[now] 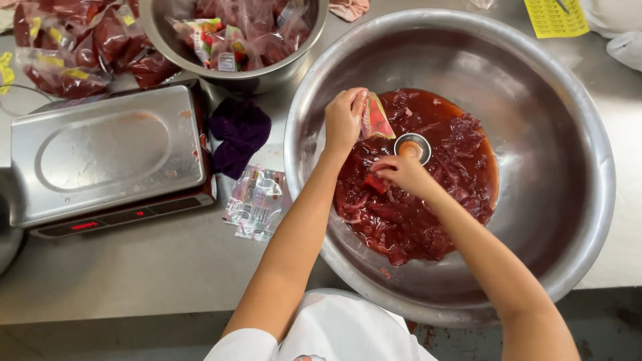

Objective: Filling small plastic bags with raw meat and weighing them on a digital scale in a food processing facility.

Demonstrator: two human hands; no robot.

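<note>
Head view, L to R: steel scale point(107, 154) on table point(134, 281) at far left, filled red pouches point(73, 47) piled behind it. Purple cloth point(239, 134) just beside scale, empty printed pouches point(257, 200) lying flat below it. Smaller steel bowl point(227, 79) up top w/ more filled pouches. Big steel basin point(568, 134) center-right, holding dark red meat slices in sauce point(414, 220) plus small round metal cup point(412, 147). Left hand point(344, 120) clenched on open pouch point(374, 120), held over basin. Right hand point(401, 172) pinching a red slice point(376, 184), just below pouch, touching the meat. Yellow paper point(555, 17) top right.
</note>
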